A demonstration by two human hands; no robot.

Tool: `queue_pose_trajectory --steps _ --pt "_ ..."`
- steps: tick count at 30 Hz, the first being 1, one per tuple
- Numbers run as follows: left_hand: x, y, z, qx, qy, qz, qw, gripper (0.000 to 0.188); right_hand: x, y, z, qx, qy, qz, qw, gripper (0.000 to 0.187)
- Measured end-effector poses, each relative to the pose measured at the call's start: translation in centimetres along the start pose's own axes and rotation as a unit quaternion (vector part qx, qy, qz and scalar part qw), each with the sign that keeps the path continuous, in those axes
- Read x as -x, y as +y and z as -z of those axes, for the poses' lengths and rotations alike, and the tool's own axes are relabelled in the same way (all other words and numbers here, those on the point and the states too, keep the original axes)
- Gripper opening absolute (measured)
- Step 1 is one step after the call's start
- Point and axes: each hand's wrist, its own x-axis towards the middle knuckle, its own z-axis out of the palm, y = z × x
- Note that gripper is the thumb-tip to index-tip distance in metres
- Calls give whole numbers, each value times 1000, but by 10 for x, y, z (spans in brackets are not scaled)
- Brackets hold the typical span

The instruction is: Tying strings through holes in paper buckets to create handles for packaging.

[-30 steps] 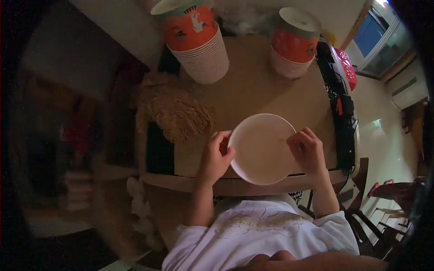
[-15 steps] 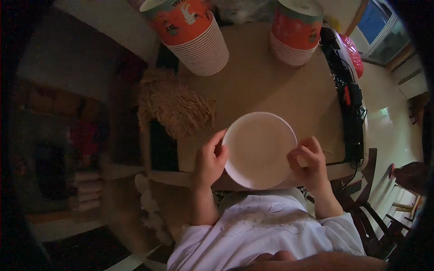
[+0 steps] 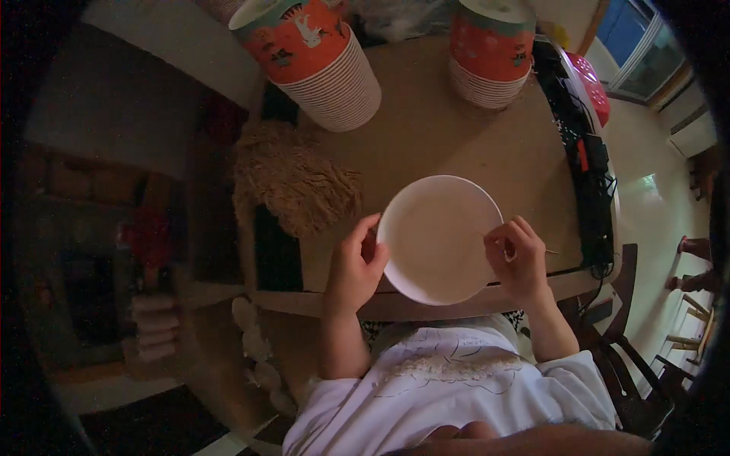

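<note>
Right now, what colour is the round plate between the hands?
The plate is plain white with no pattern, best seen in the head view.

We saw the top edge cut off the two stacks of orange printed paper cups (image 3: 315, 61). The round white paper plate (image 3: 441, 237) hid part of the brown tabletop (image 3: 426, 144), and the dark left side stayed unreadable.
</note>
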Motion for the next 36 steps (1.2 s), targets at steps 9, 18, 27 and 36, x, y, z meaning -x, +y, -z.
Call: queue_pose_trajectory --steps 9,18,27,36 --pt "14 3 -4 -1 52 29 998 44 4 11 -10 -168 8 -116 979 6" --pt "15 11 2 6 73 -46 996 32 2 5 -5 59 11 86 994 17" --pt "18 15 0 -18 77 -28 996 33 -12 -6 -6 -171 -28 -120 977 12" --pt "33 16 1 -242 142 -360 890 34 -4 11 -11 113 -74 262 956 18"
